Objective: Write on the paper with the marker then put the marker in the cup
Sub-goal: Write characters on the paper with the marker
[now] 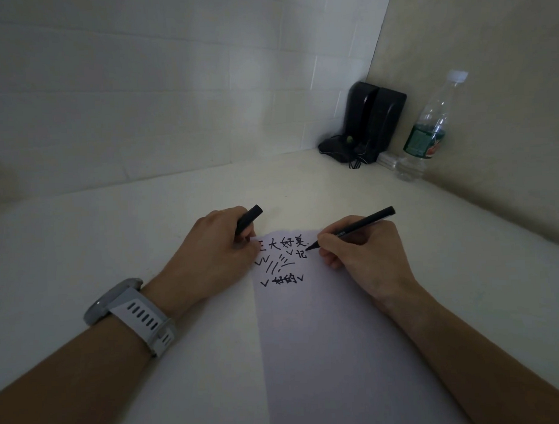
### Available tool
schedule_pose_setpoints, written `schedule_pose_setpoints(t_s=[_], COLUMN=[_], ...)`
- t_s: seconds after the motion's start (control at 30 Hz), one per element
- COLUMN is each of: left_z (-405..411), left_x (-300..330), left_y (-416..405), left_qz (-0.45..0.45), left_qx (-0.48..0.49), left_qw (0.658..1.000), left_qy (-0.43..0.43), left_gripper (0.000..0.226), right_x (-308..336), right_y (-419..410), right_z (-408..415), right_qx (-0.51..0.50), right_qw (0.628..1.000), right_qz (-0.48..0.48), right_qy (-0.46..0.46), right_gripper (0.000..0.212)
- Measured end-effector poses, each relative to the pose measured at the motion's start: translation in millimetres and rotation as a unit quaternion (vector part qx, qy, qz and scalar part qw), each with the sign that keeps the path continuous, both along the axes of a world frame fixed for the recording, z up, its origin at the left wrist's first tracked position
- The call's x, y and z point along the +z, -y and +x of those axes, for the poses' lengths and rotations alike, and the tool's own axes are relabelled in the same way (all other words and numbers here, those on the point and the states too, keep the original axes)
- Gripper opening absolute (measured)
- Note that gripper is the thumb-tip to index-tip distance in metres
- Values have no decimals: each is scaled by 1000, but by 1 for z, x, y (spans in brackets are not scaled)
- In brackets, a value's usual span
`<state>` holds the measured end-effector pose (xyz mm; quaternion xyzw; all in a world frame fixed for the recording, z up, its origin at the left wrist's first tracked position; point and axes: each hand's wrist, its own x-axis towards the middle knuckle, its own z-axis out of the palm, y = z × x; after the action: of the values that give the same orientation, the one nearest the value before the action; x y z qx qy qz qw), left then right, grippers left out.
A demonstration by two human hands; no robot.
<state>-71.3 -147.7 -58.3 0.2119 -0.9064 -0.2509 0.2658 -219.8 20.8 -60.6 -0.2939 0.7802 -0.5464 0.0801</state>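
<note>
A white sheet of paper (327, 337) lies on the pale table, with black handwritten characters and check marks near its far end. My right hand (362, 253) grips a black marker (358, 226), its tip touching the paper just right of the writing. My left hand (216, 249) rests on the paper's far left corner and holds the black marker cap (248, 219) in its closed fingers. A grey watch sits on my left wrist. No cup is in view.
A black device (368, 123) with cables stands in the far right corner against the walls. A clear plastic water bottle (427, 130) with a green label stands beside it at the right wall. A tiled wall bounds the table's far side.
</note>
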Motion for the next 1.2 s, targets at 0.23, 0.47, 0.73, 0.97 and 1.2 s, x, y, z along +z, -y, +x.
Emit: schedule_pose_setpoints(t_s=[0.23, 0.47, 0.73, 0.97, 1.2], left_z=[0, -1, 0, -1, 0], left_x=[1, 0, -1, -1, 1], left_y=[0, 0, 1, 1, -1], left_qz=[1, 2, -2, -2, 0], left_qx=[0, 1, -1, 1, -3], left_qw=[1000, 1000, 1000, 1000, 1000], left_qy=[-2, -3, -7, -9, -6], left_gripper=[25, 22, 19, 20, 19], right_x=[-1, 1, 2, 3, 3], right_y=[1, 0, -1, -1, -1], right_z=[-1, 0, 2, 3, 3], right_qx=[-9, -2, 0, -4, -18], right_qw=[1000, 1000, 1000, 1000, 999], right_qz=[0, 3, 8, 4, 12], right_qy=[-2, 4, 3, 17, 26], right_gripper=[6, 6, 6, 7, 11])
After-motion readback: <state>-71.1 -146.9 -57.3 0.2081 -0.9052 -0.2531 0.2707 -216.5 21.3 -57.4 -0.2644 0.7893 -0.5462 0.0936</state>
